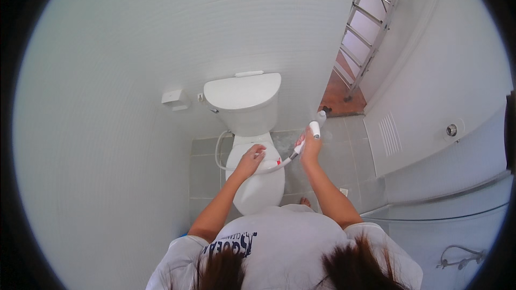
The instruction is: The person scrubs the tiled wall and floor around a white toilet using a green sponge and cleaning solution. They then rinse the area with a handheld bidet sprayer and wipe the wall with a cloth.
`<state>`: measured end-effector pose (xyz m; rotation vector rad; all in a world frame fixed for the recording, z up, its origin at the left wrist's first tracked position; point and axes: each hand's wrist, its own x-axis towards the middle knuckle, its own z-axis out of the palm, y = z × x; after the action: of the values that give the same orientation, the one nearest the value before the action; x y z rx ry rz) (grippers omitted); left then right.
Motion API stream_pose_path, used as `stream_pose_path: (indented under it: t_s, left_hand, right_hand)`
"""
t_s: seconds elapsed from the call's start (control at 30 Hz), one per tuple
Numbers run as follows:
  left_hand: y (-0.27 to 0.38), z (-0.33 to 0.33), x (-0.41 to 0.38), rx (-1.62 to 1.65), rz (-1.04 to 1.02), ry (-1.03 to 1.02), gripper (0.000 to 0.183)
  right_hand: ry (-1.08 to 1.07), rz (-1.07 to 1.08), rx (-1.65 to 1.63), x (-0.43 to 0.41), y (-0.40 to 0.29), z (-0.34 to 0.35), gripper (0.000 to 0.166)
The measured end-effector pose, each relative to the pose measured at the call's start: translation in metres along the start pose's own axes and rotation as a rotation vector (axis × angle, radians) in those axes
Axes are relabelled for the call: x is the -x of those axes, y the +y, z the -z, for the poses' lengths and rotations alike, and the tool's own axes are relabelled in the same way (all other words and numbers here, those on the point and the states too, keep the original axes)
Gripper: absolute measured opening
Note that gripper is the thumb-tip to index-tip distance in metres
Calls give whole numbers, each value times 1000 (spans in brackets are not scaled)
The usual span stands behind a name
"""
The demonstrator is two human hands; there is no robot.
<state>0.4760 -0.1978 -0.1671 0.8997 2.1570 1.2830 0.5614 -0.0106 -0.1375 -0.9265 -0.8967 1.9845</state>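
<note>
My right hand grips a white handheld bidet sprayer out over the floor, right of the toilet. From its handle a pale flexible hose curves left across the toilet and passes by my left wrist. My left hand is above the closed white toilet lid, its fingers loosely bent and nothing clearly held in them. Close to the hose, over the lid, is a white bottle with a red cap, partly hidden. Behind the lid stands the white cistern.
A toilet-paper holder is on the wall at left. Beyond my right hand, a translucent bottle stands near the doorway. An aluminium stepladder leans outside. The white door is swung open at right, above a glass shower panel.
</note>
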Motion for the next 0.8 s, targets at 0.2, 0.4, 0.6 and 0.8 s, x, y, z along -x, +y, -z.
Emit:
stream_pose_path:
  t_s: [0.2, 0.4, 0.6, 0.8]
  left_hand:
    - [-64, 12, 35, 49, 251, -44, 28]
    - [-107, 19, 64, 109, 374, -22, 27]
    - [-93, 18, 65, 115, 392, 11, 29]
    - [-89, 13, 53, 74, 384, -24, 31]
  right_hand:
    - [41, -187, -22, -14, 23, 38, 15]
    - [-91, -104, -129, -19, -9, 16, 15]
    - [-199, -86, -214, -24, -40, -7, 14]
    - [-105, -200, -203, -45, -19, 11, 13]
